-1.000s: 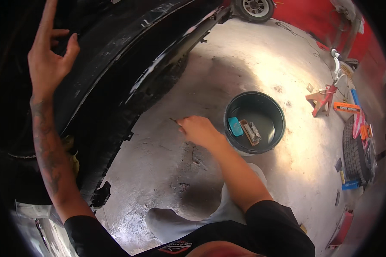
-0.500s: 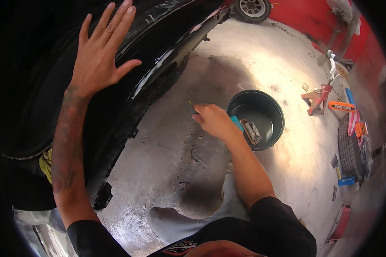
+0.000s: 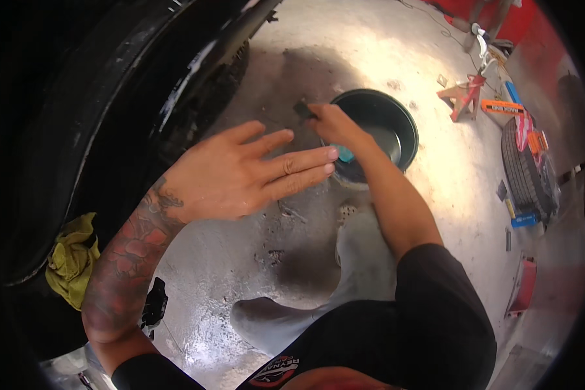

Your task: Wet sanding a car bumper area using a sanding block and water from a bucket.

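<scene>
My left hand (image 3: 237,170) is in the air between the black car panel (image 3: 120,97) and the bucket, palm down, with its fingers stretched out and apart. It holds nothing. Beyond those fingertips, my right hand (image 3: 337,125) pinches a small dark flat piece (image 3: 303,111) that looks like sandpaper, beside the left rim of a dark green bucket (image 3: 412,117). Water stands in the bucket. A teal block (image 3: 345,154) shows at its near left side, partly hidden by my right forearm and left fingertips.
A yellow-green cloth (image 3: 73,260) hangs against the car at the left. To the right are a red jack stand (image 3: 463,97), a tire (image 3: 521,170) and an orange box (image 3: 502,107). My knee in grey trousers (image 3: 364,260) is below the bucket.
My left hand has come off the car panel, moving right and down toward the bucket. My right hand has lifted slightly toward the bucket's rim, still holding the dark piece. The view has shifted.
</scene>
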The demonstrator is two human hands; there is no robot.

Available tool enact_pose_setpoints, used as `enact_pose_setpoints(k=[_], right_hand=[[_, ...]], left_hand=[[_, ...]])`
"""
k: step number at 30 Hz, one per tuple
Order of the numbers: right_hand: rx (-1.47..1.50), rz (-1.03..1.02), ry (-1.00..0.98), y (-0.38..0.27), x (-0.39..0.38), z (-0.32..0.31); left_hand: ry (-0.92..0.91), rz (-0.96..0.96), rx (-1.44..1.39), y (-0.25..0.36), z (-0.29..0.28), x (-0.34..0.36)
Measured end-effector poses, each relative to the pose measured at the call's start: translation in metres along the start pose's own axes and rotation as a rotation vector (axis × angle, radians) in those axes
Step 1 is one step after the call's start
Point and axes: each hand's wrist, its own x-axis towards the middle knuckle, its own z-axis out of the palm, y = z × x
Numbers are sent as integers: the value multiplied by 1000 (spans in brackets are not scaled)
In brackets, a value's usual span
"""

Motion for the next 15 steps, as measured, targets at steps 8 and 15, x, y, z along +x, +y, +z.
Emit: enact_pose_setpoints(k=[8,15], right_hand=[[-464,636,-154,230,-58,49],[-717,625,-537,174,-27,-26]], left_hand=[[136,69,-52,18,23,7],[45,28,-120,36,31,-3]])
